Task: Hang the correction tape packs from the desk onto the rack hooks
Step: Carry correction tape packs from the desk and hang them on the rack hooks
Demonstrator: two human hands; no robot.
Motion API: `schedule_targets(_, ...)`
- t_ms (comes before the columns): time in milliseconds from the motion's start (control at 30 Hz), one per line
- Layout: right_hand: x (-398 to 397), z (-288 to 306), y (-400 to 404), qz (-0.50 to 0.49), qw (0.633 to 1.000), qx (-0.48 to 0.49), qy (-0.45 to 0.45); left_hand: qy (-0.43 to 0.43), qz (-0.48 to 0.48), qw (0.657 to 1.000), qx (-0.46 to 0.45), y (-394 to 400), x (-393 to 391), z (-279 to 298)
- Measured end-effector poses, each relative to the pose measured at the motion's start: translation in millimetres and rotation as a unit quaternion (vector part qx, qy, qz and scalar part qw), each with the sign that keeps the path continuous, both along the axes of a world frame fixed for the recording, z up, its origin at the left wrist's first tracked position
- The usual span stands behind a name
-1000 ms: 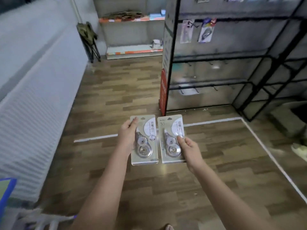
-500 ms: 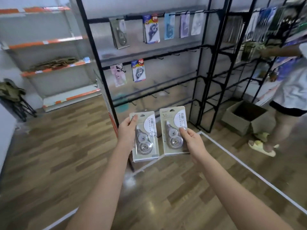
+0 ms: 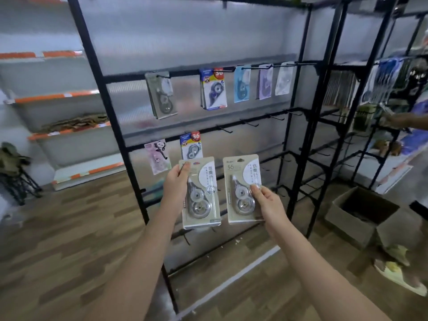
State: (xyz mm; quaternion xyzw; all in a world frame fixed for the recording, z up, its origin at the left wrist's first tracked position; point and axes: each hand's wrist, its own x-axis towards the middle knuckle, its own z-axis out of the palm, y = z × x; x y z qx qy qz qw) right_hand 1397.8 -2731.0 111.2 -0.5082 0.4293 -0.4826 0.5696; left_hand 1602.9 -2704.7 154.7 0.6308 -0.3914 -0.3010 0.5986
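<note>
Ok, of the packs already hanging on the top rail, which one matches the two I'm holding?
The leftmost pack, grey-beige like the held packs; the four hanging to its right are blue-and-red, light blue, purple and white.

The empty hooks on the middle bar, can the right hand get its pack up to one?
Probably yes. The right hand holds its pack just below the empty hooks, and nothing hangs or stands between them.

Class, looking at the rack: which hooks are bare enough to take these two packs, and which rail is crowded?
Free: the bare hooks on the middle rail, right of the blue pack. Crowded: the top rail, its hooks mostly hung with packs.
</note>
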Motion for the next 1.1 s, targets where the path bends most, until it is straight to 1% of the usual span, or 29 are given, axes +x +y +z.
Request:
schedule_targets(133, 25, 15, -67, 0.067, 0.997, -0.03, -0.009, -0.039, 0.048, 0.998, -0.015, -52, 18, 13)
schedule_targets(300, 54, 45, -141, 0.158, 0.985, -0.063, -0.015, -0.03, 0.119, 0.991, -0.056, -105, 34, 46)
schedule_targets(400, 71, 66, -177, 0.205, 0.975, -0.069, -0.044, -0.035, 0.142, 0.986, -0.075, -127, 40, 69)
schedule_targets(500, 87, 83, -200, 0.23, 0.967, -0.065, -0.091, -0.051, 0.156, 0.982, -0.089, -143, 44, 93)
schedule_targets(600, 102, 92, -215, 0.243, 0.959, -0.064, -0.13, -0.087, 0.162, 0.976, -0.117, -153, 52, 114)
schedule_targets(767, 116, 97, -228, 0.249, 0.954, -0.073, -0.147, -0.117, 0.167, 0.965, -0.162, -170, 67, 139)
schedule_targets(833, 120, 96, -230, 0.246, 0.955, -0.068, -0.152, -0.126, 0.173, 0.963, -0.167, -174, 71, 144)
schedule_targets(967, 123, 97, -232, 0.234, 0.957, -0.061, -0.161, -0.112, 0.169, 0.965, -0.169, -177, 78, 149)
schedule_targets(1100, 123, 95, -232, 0.231, 0.957, -0.054, -0.168, -0.13, 0.182, 0.961, -0.164, -181, 89, 146)
